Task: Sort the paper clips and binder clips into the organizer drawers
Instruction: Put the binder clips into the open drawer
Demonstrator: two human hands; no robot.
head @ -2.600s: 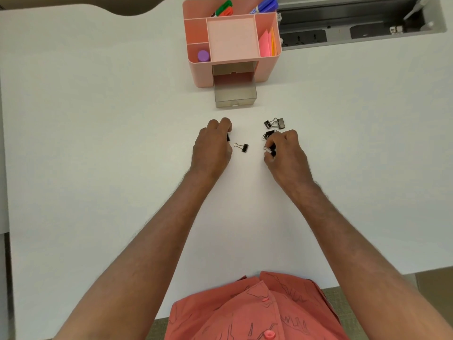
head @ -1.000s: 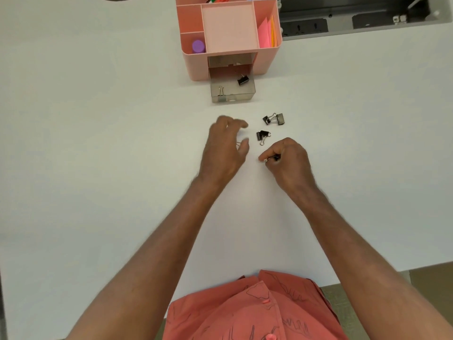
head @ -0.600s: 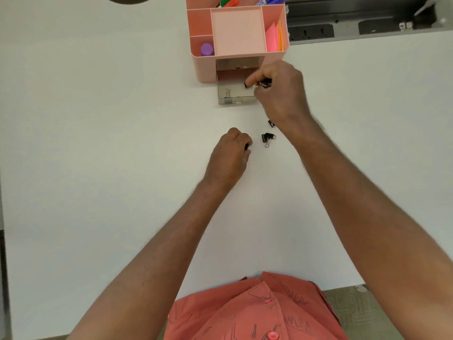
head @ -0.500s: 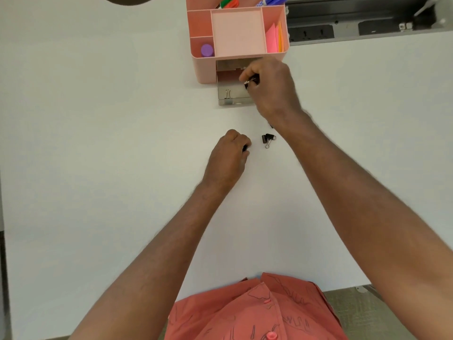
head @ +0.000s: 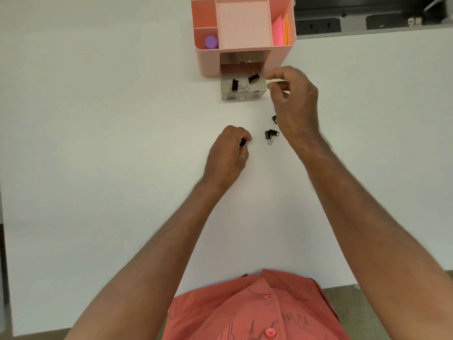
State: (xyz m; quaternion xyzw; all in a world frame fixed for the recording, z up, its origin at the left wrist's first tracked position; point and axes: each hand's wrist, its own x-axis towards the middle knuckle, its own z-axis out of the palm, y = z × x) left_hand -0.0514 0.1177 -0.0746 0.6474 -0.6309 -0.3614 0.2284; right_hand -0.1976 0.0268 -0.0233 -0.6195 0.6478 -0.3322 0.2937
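Observation:
A pink organizer stands at the back of the white table, its clear drawer pulled out toward me. Inside the drawer lie black binder clips. My left hand rests on the table and pinches a black binder clip. My right hand hovers just right of the drawer, fingers loosely curled and holding nothing. One binder clip lies on the table between my hands. Another clip shows partly from under my right hand.
The organizer's top compartments hold a purple cap and pink and orange paper. A grey cable tray with sockets runs along the table's back right. The white table stretches wide to the left.
My right hand carried a binder clip to the drawer, dropped it in and drew back to the right. My left hand took hold of a clip on the table and stayed there.

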